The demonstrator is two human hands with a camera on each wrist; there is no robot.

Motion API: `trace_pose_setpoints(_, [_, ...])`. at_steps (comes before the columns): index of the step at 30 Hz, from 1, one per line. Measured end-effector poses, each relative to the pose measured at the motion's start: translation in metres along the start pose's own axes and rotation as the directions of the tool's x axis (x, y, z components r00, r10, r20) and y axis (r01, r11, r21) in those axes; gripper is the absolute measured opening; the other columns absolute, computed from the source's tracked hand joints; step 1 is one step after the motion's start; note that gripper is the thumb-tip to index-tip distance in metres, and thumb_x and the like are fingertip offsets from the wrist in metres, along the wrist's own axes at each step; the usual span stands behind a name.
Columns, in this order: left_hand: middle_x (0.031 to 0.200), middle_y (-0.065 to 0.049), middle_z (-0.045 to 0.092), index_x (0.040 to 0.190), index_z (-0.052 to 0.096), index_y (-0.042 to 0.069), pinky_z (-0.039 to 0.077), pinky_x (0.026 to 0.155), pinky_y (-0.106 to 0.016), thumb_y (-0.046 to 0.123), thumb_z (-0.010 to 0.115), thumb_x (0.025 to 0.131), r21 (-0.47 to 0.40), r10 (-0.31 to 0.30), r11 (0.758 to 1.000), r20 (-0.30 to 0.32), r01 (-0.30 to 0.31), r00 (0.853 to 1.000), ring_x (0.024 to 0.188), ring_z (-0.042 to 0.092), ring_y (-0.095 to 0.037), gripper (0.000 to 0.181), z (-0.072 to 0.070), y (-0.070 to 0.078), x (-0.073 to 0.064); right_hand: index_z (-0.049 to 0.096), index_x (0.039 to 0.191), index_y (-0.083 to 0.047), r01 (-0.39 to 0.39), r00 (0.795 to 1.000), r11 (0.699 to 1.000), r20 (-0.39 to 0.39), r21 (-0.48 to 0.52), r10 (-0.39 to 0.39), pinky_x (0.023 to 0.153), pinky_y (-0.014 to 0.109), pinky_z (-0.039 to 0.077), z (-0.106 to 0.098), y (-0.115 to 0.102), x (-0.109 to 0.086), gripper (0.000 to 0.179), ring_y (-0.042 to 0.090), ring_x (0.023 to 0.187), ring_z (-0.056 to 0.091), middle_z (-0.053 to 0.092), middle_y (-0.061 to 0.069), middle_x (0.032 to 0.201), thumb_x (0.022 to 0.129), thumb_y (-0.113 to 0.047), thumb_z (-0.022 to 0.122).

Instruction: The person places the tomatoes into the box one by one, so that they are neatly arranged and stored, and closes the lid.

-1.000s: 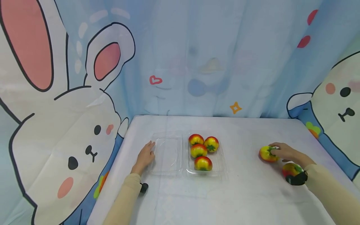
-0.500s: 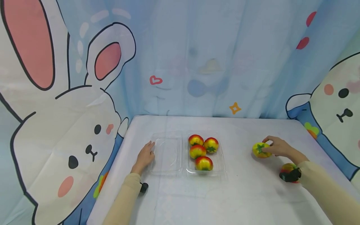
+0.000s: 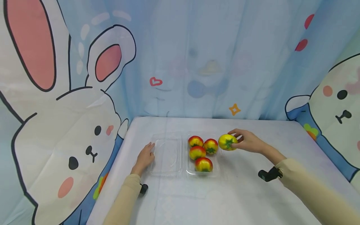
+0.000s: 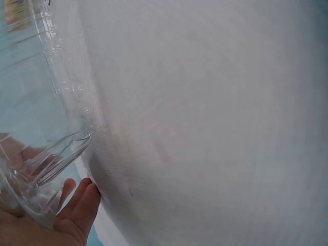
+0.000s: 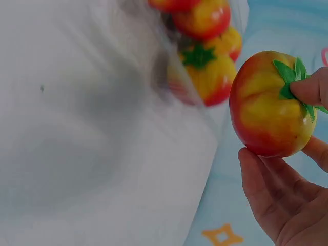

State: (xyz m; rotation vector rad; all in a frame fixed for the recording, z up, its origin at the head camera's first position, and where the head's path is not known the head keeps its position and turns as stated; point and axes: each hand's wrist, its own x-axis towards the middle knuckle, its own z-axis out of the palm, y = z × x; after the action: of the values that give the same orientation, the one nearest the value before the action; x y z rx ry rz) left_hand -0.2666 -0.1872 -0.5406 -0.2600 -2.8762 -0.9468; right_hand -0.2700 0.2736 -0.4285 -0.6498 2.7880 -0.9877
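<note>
1. Pale blue curtain (image 3: 247, 47) with a printed rabbit (image 3: 70, 134) at left, behind a white-covered table (image 3: 197, 203).
2. Right hand (image 3: 248, 142): grips the held fruit (image 3: 227, 142), pinched between the thumb (image 5: 310, 89) at the green leaves (image 5: 287, 89) and fingertips on the opposite side. Just right of the fruit group, near the tray's right edge; cannot tell exactly how far over the rim.
3. Left hand (image 3: 145, 158): rests with relaxed fingers against the left edge of the empty clear half (image 3: 168, 156), beside the clear tray (image 3: 215, 162).
4. Inside the tray, four similar fruits (image 3: 197, 152), crowded toward the left and back, with bare floor at front right.
5. For a good carry, probably best to keep height over the thin rim, avoid knocking the nearest fruit, lower gently toward the bare floor, and let go only after contact, to prevent rolling. Worth keeping light pressure at left, against sliding plastic.
6. Compared with half a second earlier: held fruit much farther left, from well apart to beside the group. Left hand and tray contents essentially unchanged. Loose fruit near the right wrist now out of sight, perhaps behind the sleeve (image 3: 303, 181).
</note>
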Motion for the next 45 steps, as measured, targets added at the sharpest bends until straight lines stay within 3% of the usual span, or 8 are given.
trace_pose_setpoints(6, [0.146, -0.029, 0.043, 0.139, 0.050, -0.009, 0.035, 0.110, -0.054, -0.004, 0.044, 0.087, 0.007, 0.019, 1.000, -0.008, -0.019, 1.000, 0.135, 0.041, -0.045, 0.052, 0.003, -0.003, -0.001, 0.057, 0.122, -0.001, 0.073, 0.997, 0.997, 0.036, -0.005, -0.073, 0.074, 0.036, 0.060, 0.029, -0.016, 0.010, 0.049, 0.025, 0.086, 0.066, 0.064, 0.019, 0.110, 0.081, -0.018, 0.079])
trace_pose_setpoints(16, [0.146, -0.028, 0.043, 0.139, 0.050, -0.008, 0.036, 0.110, -0.054, -0.003, 0.045, 0.088, 0.002, 0.027, 1.000, -0.014, -0.027, 1.000, 0.134, 0.041, -0.045, 0.051, 0.001, 0.001, 0.000, 0.057, 0.118, -0.003, 0.044, 0.998, 0.992, 0.040, -0.117, -0.040, 0.084, 0.046, 0.056, 0.061, -0.010, 0.014, 0.052, 0.025, 0.091, 0.062, 0.067, 0.009, 0.101, 0.078, -0.023, 0.082])
trace_pose_setpoints(25, [0.146, -0.028, 0.044, 0.139, 0.050, -0.008, 0.036, 0.109, -0.054, -0.004, 0.045, 0.088, 0.015, 0.028, 1.000, -0.017, -0.028, 0.999, 0.134, 0.042, -0.045, 0.051, -0.002, 0.003, -0.001, 0.053, 0.129, -0.004, 0.041, 0.999, 0.971, 0.010, -0.235, -0.040, 0.080, 0.044, 0.056, 0.072, -0.007, 0.012, 0.062, 0.028, 0.095, 0.062, 0.064, 0.013, 0.114, 0.078, -0.026, 0.082])
trace_pose_setpoints(29, [0.146, -0.028, 0.043, 0.139, 0.050, -0.007, 0.036, 0.109, -0.054, -0.003, 0.045, 0.089, 0.018, 0.019, 1.000, -0.009, -0.019, 1.000, 0.134, 0.042, -0.045, 0.051, -0.003, 0.001, -0.001, 0.053, 0.132, -0.004, 0.042, 0.999, 0.953, 0.013, -0.299, -0.040, 0.077, 0.044, 0.056, 0.074, -0.009, 0.013, 0.065, 0.029, 0.094, 0.062, 0.065, 0.012, 0.110, 0.079, -0.030, 0.081])
trace_pose_setpoints(38, [0.146, -0.028, 0.043, 0.139, 0.049, -0.008, 0.036, 0.110, -0.054, -0.003, 0.045, 0.089, 0.022, 0.019, 1.000, -0.007, -0.019, 1.000, 0.134, 0.041, -0.045, 0.051, 0.000, -0.004, 0.000, 0.057, 0.118, -0.006, 0.011, 1.000, 0.915, 0.001, -0.403, -0.011, 0.067, 0.037, 0.055, 0.080, -0.011, 0.021, 0.063, 0.021, 0.081, 0.058, 0.065, 0.006, 0.096, 0.072, -0.039, 0.085])
trace_pose_setpoints(45, [0.147, -0.028, 0.042, 0.140, 0.049, -0.007, 0.035, 0.110, -0.055, -0.003, 0.044, 0.089, 0.003, 0.014, 1.000, -0.003, -0.014, 1.000, 0.135, 0.040, -0.045, 0.051, 0.001, -0.004, -0.001, 0.066, 0.105, -0.004, 0.028, 0.999, 0.890, -0.012, -0.455, -0.038, 0.067, 0.041, 0.055, 0.087, -0.011, 0.022, 0.060, 0.026, 0.085, 0.052, 0.056, 0.010, 0.096, 0.064, -0.040, 0.091])
